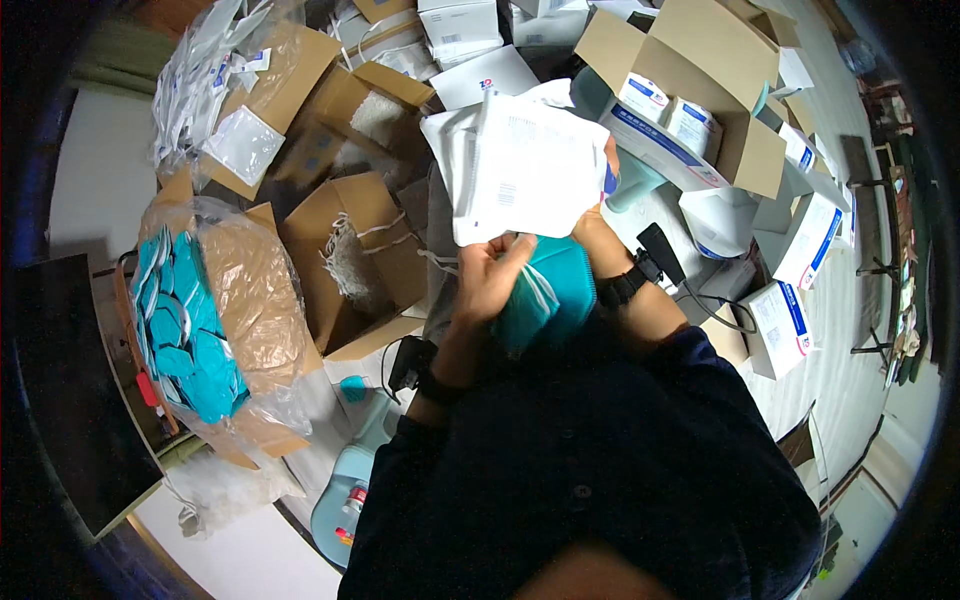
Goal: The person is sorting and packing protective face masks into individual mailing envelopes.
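A fanned stack of flat white packets is held up in front of me. My left hand is closed at the packets' lower edge, thumb on top. It also touches a teal face mask piece with white elastic straps, which hangs just below the packets against my dark clothing; whether it is one mask or several I cannot tell. My right hand is closed on the packets' right side, its fingers mostly hidden behind them. Both wrists wear black straps with small black devices.
On the left, an open carton lined with plastic holds teal masks. Beside it stands an open brown carton with white cords. At the upper right, a large carton holds white-and-blue boxes. More boxes stand right. A light-blue stool sits lower left.
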Demonstrator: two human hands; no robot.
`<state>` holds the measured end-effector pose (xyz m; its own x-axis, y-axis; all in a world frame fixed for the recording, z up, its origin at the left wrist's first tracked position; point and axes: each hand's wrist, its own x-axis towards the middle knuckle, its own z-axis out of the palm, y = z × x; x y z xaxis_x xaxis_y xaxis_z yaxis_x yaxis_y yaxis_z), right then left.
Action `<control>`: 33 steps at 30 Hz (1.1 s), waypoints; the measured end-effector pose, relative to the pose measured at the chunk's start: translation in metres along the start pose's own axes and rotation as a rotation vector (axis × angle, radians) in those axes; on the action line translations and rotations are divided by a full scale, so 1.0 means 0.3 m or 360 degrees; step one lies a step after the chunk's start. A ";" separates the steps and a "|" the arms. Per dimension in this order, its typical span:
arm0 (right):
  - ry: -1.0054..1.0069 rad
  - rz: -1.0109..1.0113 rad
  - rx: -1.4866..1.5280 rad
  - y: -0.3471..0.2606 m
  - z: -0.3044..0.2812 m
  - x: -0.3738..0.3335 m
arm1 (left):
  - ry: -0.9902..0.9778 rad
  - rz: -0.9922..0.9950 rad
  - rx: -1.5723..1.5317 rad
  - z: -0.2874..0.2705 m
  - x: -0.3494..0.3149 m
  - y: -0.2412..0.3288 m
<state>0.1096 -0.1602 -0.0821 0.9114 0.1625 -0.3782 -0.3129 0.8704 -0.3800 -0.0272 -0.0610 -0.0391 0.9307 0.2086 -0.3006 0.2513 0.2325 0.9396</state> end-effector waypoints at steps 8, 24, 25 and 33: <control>0.0291 -0.0808 -0.1639 0.005 -0.026 0.006 | 0.0094 -0.0016 0.0061 0.045 -0.024 -0.028; -0.0608 0.0367 -0.1020 -0.056 0.027 -0.190 | 0.0263 -0.0073 -0.1684 -0.187 0.159 0.001; -0.0981 0.0122 -0.1341 -0.030 0.036 -0.241 | 0.0493 0.0042 -0.1609 -0.182 0.182 -0.003; -0.0667 -0.0067 -0.1795 0.053 0.086 -0.284 | 0.0945 -0.0254 -0.0814 -0.057 0.139 0.083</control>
<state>0.0339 -0.1483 -0.0342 0.8770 0.4644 -0.1234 -0.1480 0.0168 -0.9888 0.0132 -0.0303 -0.0310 0.5602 0.5735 -0.5977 0.0825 0.6793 0.7292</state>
